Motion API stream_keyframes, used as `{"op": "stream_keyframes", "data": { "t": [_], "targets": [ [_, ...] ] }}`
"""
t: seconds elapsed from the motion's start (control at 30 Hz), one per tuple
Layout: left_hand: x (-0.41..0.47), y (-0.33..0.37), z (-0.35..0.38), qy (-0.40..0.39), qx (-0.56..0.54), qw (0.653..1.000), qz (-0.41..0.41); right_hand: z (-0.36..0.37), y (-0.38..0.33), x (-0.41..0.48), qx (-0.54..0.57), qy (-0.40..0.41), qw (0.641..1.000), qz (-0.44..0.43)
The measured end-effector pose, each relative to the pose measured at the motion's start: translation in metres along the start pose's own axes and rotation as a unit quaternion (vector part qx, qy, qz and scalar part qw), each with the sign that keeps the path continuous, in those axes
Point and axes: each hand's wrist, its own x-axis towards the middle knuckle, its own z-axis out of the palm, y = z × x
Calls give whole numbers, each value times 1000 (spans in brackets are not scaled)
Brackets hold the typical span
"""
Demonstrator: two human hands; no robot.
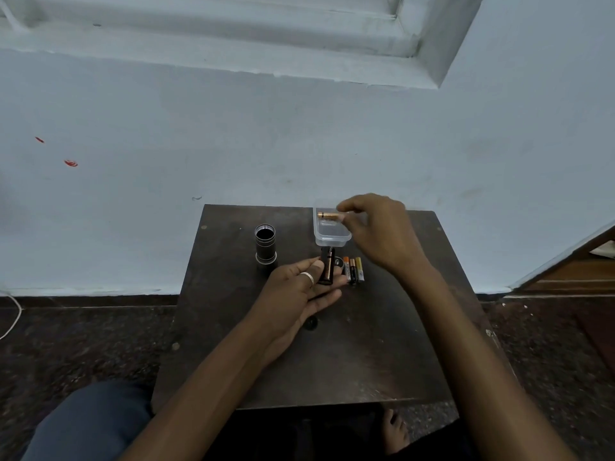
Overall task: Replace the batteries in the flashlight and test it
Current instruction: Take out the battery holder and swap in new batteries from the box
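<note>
The person is wearing a plain silver ring (307, 277) on the left hand (296, 294), showing bare forearms without sleeves, wearing dark blue trousers (90, 424), and going barefoot (396, 430).
</note>
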Motion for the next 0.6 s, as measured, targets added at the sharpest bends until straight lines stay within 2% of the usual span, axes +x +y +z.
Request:
{"op": "stream_keyframes", "data": {
  "t": [0.1,0.23,0.47,0.6],
  "targets": [
    [0,1,1,2,-1,1000,-5,23,3,25,-117,-47,991,-35],
    [0,1,0,3,-9,1000,-14,38,1,40,-253,-110,961,-32],
    [-1,3,1,2,-18,1000,-21,41,-7,51,-325,-154,932,-43],
    [-1,4,1,2,-18,1000,-22,40,-8,54,-344,-136,928,-56]
  ]
}}
